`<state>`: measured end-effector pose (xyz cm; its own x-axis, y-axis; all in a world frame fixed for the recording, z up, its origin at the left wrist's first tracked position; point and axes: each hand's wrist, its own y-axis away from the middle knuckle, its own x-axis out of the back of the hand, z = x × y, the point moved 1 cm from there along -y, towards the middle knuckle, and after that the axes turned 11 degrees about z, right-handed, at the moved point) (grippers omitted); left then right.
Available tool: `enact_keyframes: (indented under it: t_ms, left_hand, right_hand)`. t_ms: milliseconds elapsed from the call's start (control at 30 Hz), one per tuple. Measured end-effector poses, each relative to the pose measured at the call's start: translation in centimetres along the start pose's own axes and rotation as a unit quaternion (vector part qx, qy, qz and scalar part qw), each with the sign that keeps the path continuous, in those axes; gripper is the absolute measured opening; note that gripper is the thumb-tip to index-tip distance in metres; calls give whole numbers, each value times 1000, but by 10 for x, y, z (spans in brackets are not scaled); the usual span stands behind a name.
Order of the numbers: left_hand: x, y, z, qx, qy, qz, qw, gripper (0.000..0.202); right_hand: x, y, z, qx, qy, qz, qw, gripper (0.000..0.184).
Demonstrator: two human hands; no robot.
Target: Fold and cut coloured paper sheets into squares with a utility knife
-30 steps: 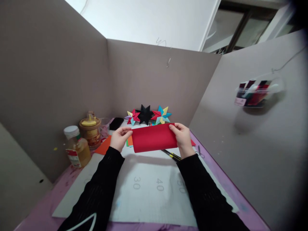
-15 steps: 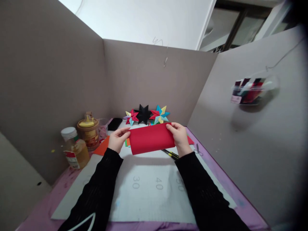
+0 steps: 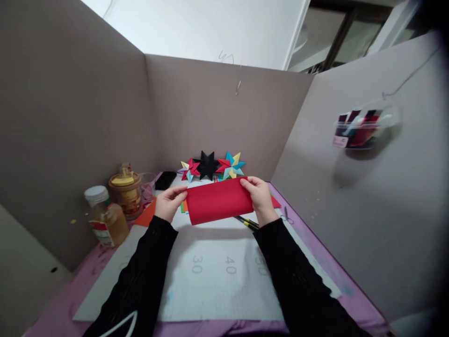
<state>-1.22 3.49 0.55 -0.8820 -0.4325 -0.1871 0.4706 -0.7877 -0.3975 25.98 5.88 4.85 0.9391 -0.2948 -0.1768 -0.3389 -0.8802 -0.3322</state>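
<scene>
Both my hands hold a red sheet of paper (image 3: 217, 200), bent over into a long band, a little above the table. My left hand (image 3: 169, 203) pinches its left end and my right hand (image 3: 258, 196) pinches its right end, fingers closed on the upper edge. Below the paper lies a white cutting mat (image 3: 217, 276) printed with the numbers 30, 40 and 50. Black sleeves cover both my forearms.
Folded paper stars (image 3: 210, 165) in black, red, blue and yellow lean on the back wall. A bottle of yellow liquid (image 3: 104, 216), a jar (image 3: 125, 192) and a cup stand at the left. Pencils (image 3: 247, 222) and scissors (image 3: 286, 215) lie at the right. Grey partitions surround the purple table.
The hands and red paper keep the same hold. The whole view has drifted slightly left and up in the picture as my head moved.
</scene>
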Motion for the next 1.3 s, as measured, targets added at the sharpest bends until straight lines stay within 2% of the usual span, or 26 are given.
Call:
enact_keyframes:
  t_ms: [233, 333, 433, 500, 600, 700, 767, 867, 967, 1133, 1200, 1300]
  left_hand:
    - [-1, 1, 6, -1, -26, 6, 1000, 32]
    - [1, -1, 10, 20, -16, 2, 1000, 32]
    - [11, -5, 12, 68, 2, -28, 997, 34]
    - [21, -7, 8, 134, 16, -53, 989, 38]
    - [37, -7, -9, 236, 3, -80, 969, 37]
    - [50, -6, -35, 259, -84, -97, 957, 28]
    - [54, -5, -51, 256, -139, -109, 951, 25]
    - [55, -3, -67, 237, -220, -123, 938, 22]
    - [52, -1, -71, 173, -313, -126, 925, 17]
    - [49, -1, -70, 73, -406, -130, 902, 14]
    - [48, -2, -70, 39, -429, -154, 889, 15]
    - [46, -4, -69, -31, -462, -221, 859, 21]
  right_hand:
    - [0, 0, 1, -4, 2, -7, 1000, 31]
    - [0, 0, 0, -15, -2, -17, 1000, 28]
    - [0, 2, 3, -29, 23, -63, 997, 25]
    - [0, 6, 13, -47, 72, -121, 989, 25]
    - [0, 18, 42, -90, 153, -209, 962, 25]
    - [-1, 32, 80, -110, 215, -249, 938, 22]
    - [-2, 35, 102, -84, 278, -246, 925, 20]
    - [-3, 33, 122, -13, 386, -256, 886, 16]
    - [-4, 28, 126, 20, 429, -256, 866, 13]
    - [-7, 28, 121, 73, 542, -267, 793, 9]
    - [-8, 29, 121, 72, 549, -265, 789, 10]
    - [-8, 31, 121, 79, 555, -244, 791, 22]
